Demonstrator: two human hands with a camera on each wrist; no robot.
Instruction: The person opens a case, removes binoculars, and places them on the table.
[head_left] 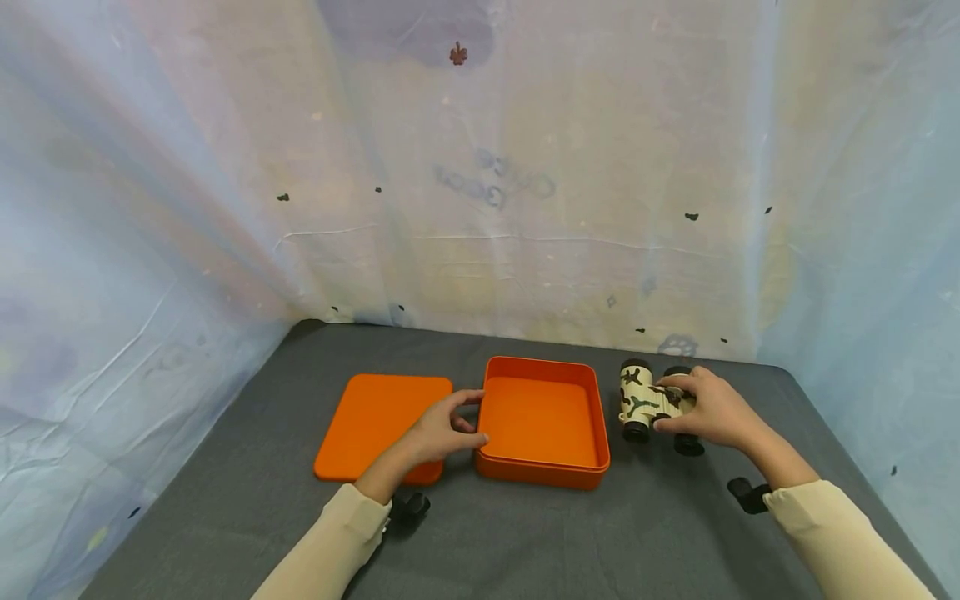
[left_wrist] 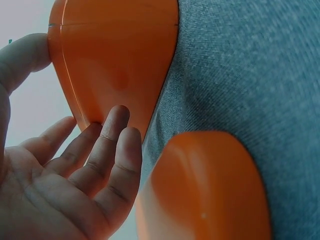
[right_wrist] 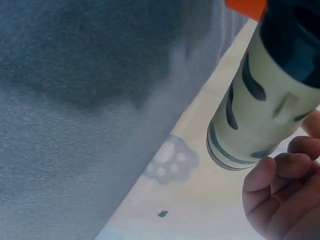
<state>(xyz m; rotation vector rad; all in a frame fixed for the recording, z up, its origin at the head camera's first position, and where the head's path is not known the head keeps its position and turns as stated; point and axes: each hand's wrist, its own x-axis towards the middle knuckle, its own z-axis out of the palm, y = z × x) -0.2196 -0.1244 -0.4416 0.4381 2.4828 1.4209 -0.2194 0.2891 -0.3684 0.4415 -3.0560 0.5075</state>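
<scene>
An open orange box (head_left: 542,422) lies on the grey table (head_left: 525,533), with its flat orange lid (head_left: 378,421) to its left. My left hand (head_left: 444,429) touches the box's left wall with thumb and fingertips; in the left wrist view the fingers (left_wrist: 107,145) lie fairly straight against the orange box (left_wrist: 115,60), above the lid (left_wrist: 205,190). To the right of the box lie camouflage toy binoculars (head_left: 647,402). My right hand (head_left: 712,408) grips their right barrel, fingers curled over it. The right wrist view shows a camouflage barrel (right_wrist: 262,105) beside the curled fingers (right_wrist: 277,185).
Pale plastic sheeting (head_left: 480,183) walls the table at the back and on both sides. A small black wrist-camera mount shows under each sleeve (head_left: 750,494). Bare grey cloth runs in front of the box.
</scene>
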